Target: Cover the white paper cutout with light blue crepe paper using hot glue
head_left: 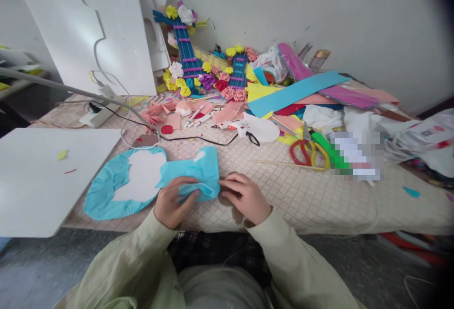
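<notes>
On the tablecloth before me lies a white cutout [145, 171] with a round end and a straight arm, wrapped in light blue crepe paper [189, 169]. The paper is folded over the rim of the round end and leaves a ragged white patch bare. My left hand [174, 201] grips a loose fold of that paper at the arm's near edge, thumb in front. At the arm's right end my right hand [247, 196] pinches the edge of the paper between thumb and fingers. The exact contact of the right fingertips is partly hidden.
Red-and-yellow scissors [309, 153] and a thin wooden stick [287, 163] lie to the right. Behind are a hot glue gun [243, 128], markers [198, 116], paper scraps and flower-decorated blue models [186, 51]. A white board [46, 176] is at left; a power strip [102, 110] and cables lie beyond it.
</notes>
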Action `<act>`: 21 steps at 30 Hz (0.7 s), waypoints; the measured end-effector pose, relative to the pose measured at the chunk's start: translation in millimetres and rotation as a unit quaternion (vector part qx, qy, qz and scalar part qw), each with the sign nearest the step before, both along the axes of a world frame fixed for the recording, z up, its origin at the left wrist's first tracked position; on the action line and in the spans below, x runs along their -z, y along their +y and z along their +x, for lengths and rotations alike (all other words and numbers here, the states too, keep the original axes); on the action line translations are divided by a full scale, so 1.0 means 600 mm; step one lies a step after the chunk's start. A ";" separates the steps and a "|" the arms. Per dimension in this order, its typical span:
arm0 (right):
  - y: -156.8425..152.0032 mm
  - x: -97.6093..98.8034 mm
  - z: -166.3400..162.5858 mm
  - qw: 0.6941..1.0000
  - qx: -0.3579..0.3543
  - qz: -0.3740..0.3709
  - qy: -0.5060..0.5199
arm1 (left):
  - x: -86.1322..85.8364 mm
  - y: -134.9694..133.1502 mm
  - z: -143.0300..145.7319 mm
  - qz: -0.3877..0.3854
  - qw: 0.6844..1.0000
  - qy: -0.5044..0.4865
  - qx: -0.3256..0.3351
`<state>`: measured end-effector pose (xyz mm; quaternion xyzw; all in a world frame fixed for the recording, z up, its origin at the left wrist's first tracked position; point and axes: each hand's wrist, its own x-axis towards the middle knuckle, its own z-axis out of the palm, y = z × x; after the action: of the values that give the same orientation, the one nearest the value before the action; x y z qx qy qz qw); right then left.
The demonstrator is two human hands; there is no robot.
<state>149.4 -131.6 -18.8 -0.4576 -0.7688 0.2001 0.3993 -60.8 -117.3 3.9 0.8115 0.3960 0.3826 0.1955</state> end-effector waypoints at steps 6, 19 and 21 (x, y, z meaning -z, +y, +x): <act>0.034 -0.016 0.009 0.993 -0.080 0.025 -0.086 | 0.010 0.006 -0.001 -0.073 0.997 0.006 -0.031; 0.069 -0.023 0.003 0.973 -0.170 -0.074 -0.137 | -0.011 0.009 -0.013 0.011 0.993 0.109 0.032; 0.074 -0.024 0.004 0.971 -0.183 -0.074 -0.134 | -0.023 0.008 -0.001 0.053 0.986 0.155 0.022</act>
<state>151.9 -87.3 -4.2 -0.3604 -0.8690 0.2626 0.2147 -61.2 -112.8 17.6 0.8786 0.3830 0.2684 0.0966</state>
